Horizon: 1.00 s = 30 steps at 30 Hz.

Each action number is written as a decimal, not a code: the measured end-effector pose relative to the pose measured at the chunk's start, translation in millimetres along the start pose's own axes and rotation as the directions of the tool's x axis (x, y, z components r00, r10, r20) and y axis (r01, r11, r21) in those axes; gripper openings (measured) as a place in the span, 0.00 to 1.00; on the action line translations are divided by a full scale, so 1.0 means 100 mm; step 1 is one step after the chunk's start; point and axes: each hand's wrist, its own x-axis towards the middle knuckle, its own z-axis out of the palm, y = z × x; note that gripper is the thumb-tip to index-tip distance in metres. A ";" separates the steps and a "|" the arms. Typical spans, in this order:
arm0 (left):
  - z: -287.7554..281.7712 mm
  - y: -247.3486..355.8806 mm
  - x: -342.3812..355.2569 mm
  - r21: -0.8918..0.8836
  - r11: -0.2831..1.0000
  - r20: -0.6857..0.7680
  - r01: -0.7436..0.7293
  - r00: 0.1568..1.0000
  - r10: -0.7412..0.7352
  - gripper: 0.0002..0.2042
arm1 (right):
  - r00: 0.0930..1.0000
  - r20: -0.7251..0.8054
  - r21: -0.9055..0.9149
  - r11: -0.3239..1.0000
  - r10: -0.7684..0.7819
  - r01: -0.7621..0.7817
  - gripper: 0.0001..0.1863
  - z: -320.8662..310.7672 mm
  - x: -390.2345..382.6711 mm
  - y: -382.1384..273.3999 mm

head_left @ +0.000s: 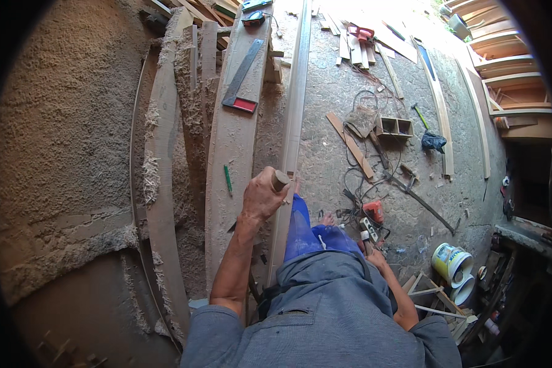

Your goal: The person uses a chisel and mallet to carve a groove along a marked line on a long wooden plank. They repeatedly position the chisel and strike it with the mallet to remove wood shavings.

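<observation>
My left hand (260,193) is closed around an upright round wooden tool handle (281,179), over a notch in a long narrow timber (297,92); the tool's lower end is hidden. My right hand (374,256) grips a tool with a pale cylindrical part (366,239), low beside my right thigh. Left of the timber lies a wide plank (227,141) carrying a metal try square (242,76) with a red-faced stock, a green pen or pencil (227,179) and a dark tape measure (253,18).
Shavings cling to rough planks (162,135) at left. On the concrete floor (325,147) lie offcuts, cables, red power tools (373,211), a wooden box (394,127) and a green-handled tool (420,115). White buckets (448,264) stand at lower right, curved wooden frames (515,92) at far right.
</observation>
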 end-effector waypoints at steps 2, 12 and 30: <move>-0.24 0.28 0.16 -0.137 0.984 -0.181 -0.111 0.980 0.085 0.13 | 1.000 -0.018 0.064 0.998 0.007 -0.006 0.25 0.10 0.11 0.22; -0.33 0.98 0.85 -0.350 0.750 -0.485 -0.561 0.794 0.368 0.12 | 0.986 -0.070 0.079 0.985 -0.149 0.154 0.30 0.34 0.42 0.63; -0.13 0.86 0.21 -0.610 0.697 -0.317 -0.377 0.922 0.222 0.11 | 0.983 -0.050 0.159 0.973 0.179 -0.169 0.33 0.26 -0.23 -0.08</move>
